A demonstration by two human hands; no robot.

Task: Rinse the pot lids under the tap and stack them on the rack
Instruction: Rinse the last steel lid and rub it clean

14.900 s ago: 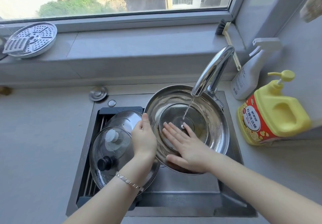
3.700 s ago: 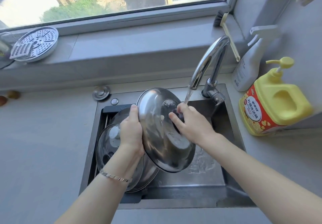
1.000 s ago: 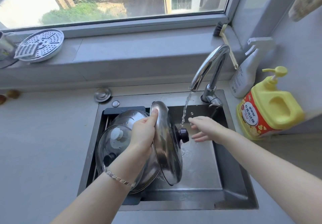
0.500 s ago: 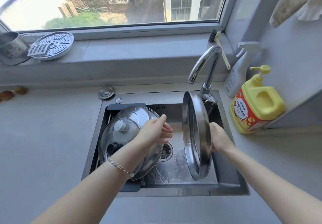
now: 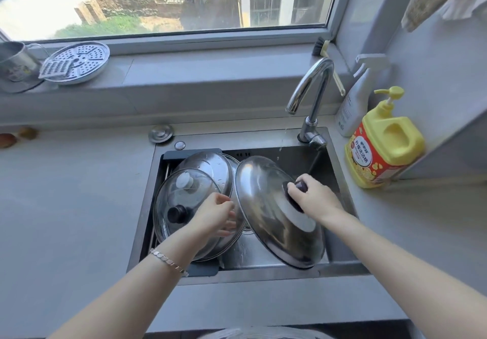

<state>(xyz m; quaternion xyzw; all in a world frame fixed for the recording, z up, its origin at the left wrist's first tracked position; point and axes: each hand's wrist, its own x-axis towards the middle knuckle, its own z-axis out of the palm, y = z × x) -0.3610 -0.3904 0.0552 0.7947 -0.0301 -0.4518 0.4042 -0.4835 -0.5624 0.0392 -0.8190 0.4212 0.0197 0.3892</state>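
A large steel pot lid (image 5: pixel 266 201) hangs tilted over the sink (image 5: pixel 340 267), dome side up. My right hand (image 5: pixel 312 197) grips its dark knob. At the sink's left, a glass lid (image 5: pixel 181 201) with a black knob leans on a steel lid (image 5: pixel 208 166), both stacked on the dark rack (image 5: pixel 191 152). My left hand (image 5: pixel 214 216) hovers over that stack, fingers loosely curled and holding nothing. The tap (image 5: pixel 309 93) only drips.
A yellow soap bottle (image 5: pixel 384 141) and a white spray bottle (image 5: pixel 354 104) stand right of the sink. A perforated steamer plate (image 5: pixel 79 60) and a metal cup (image 5: pixel 13 61) sit on the windowsill. A sink plug (image 5: pixel 160 133) lies behind the rack.
The large lid has turned from on edge to dome side up and swung left toward the rack. My right hand now holds its knob. The water stream has stopped.
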